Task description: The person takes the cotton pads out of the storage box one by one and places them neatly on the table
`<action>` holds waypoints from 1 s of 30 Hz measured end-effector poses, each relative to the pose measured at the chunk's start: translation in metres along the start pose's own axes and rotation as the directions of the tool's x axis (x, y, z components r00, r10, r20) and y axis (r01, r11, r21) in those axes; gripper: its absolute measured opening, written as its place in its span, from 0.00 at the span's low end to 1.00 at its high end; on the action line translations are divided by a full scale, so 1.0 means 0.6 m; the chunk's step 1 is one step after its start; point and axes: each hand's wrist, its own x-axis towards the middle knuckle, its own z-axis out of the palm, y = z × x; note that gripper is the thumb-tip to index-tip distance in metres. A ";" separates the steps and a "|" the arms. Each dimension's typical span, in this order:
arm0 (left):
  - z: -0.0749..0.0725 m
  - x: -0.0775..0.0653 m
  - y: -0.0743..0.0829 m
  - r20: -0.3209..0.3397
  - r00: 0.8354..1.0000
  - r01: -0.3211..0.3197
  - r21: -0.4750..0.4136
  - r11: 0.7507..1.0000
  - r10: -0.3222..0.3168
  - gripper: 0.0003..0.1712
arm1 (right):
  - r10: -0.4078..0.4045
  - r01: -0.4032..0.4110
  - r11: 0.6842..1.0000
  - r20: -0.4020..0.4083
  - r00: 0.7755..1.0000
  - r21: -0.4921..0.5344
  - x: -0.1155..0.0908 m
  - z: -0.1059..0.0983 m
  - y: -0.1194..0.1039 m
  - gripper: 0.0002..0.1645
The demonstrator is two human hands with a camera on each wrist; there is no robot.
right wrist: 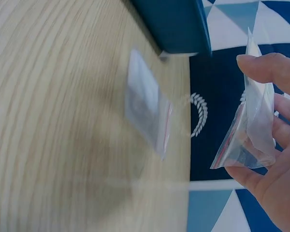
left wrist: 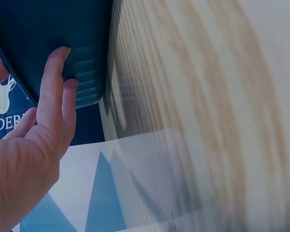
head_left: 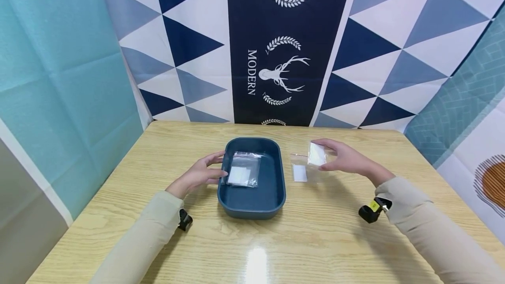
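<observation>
A dark blue plastic bin (head_left: 252,210) stands on the wooden table. My left hand (head_left: 201,173) is at its left side, thumb and a finger right at the rim. In the left wrist view, two fairly straight fingers (left wrist: 53,82) touch the bin's outer wall. Flat in the bin lie clear zip bags (head_left: 243,172) with white contents. Right of the bin, my right hand (head_left: 343,157) pinches a small clear zip bag (right wrist: 258,116) between thumb and fingers, above the table. Another zip bag (right wrist: 145,96) with a white square inside lies on the table below it.
The wooden table (head_left: 315,240) reaches back to a patterned cloth (head_left: 189,56) hanging behind it. A light blue cloth (head_left: 67,78) hangs on the left. Each sleeved wrist wears a small black camera (head_left: 370,213).
</observation>
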 end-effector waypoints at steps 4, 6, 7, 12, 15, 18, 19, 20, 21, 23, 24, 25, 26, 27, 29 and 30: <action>0.001 0.000 0.000 0.002 1.000 0.000 0.003 1.000 0.000 0.42 | 0.009 -0.009 1.000 -0.008 1.000 -0.006 -0.012 -0.003 0.020 0.45; 0.001 -0.001 0.001 0.007 1.000 -0.005 0.003 1.000 0.005 0.42 | 0.011 -0.011 1.000 -0.012 1.000 -0.007 -0.016 -0.004 0.030 0.45; 0.001 -0.001 0.001 0.009 1.000 -0.008 0.001 1.000 0.008 0.42 | 0.013 -0.013 1.000 -0.014 1.000 -0.008 -0.017 -0.004 0.035 0.45; 0.000 -0.002 0.002 0.009 1.000 -0.008 -0.002 1.000 0.008 0.42 | 0.036 -0.037 0.999 -0.017 0.999 -0.029 -0.024 -0.002 0.055 0.46; 0.001 -0.001 0.000 0.001 1.000 0.008 -0.002 1.000 -0.008 0.42 | 0.053 -0.054 0.998 -0.010 0.999 -0.031 -0.029 0.001 0.066 0.46; 0.002 -0.002 0.001 -0.007 1.000 0.022 0.000 1.000 -0.022 0.42 | 0.062 -0.061 0.998 0.000 0.998 -0.025 -0.033 0.004 0.074 0.46; 0.003 -0.003 0.001 -0.011 1.000 0.025 0.000 1.000 -0.025 0.42 | 0.061 -0.061 0.998 0.001 0.998 -0.019 -0.034 0.004 0.076 0.46; 0.003 -0.004 0.002 -0.014 1.000 0.026 0.000 1.000 -0.026 0.42 | 0.064 -0.064 0.998 0.002 0.998 -0.017 -0.034 0.005 0.079 0.45; 0.003 -0.005 0.003 -0.018 0.999 0.026 -0.002 1.000 -0.026 0.42 | 0.064 -0.064 0.998 0.001 0.998 -0.016 -0.035 0.005 0.081 0.45; 0.003 -0.005 0.004 -0.016 1.000 0.023 -0.004 1.000 -0.023 0.42 | 0.056 -0.057 0.998 -0.003 0.998 -0.018 -0.036 0.006 0.088 0.46; 0.003 -0.005 0.004 -0.013 1.000 0.020 -0.003 1.000 -0.020 0.42 | 0.052 -0.052 0.998 -0.005 0.999 -0.020 -0.036 0.006 0.091 0.46; 0.003 -0.005 0.005 -0.014 1.000 0.020 -0.006 1.000 -0.020 0.41 | 0.047 -0.047 0.999 -0.007 0.999 -0.022 -0.036 0.007 0.094 0.46; 0.003 -0.005 0.006 -0.013 1.000 0.021 -0.006 1.000 -0.021 0.41 | 0.042 -0.042 0.999 -0.009 0.999 -0.025 -0.036 0.009 0.098 0.46; 0.003 -0.005 0.006 -0.011 1.000 0.021 -0.006 1.000 -0.021 0.41 | 0.035 -0.035 0.999 -0.013 0.999 -0.025 -0.036 0.010 0.101 0.46; 0.003 -0.005 0.005 -0.016 1.000 0.021 -0.006 1.000 -0.021 0.41 | 0.025 -0.025 0.999 -0.019 1.000 -0.025 -0.035 0.015 0.107 0.46; 0.003 -0.005 0.005 -0.023 0.999 0.023 -0.008 1.000 -0.023 0.41 | 0.026 -0.026 0.999 -0.020 0.999 -0.027 -0.034 0.018 0.111 0.45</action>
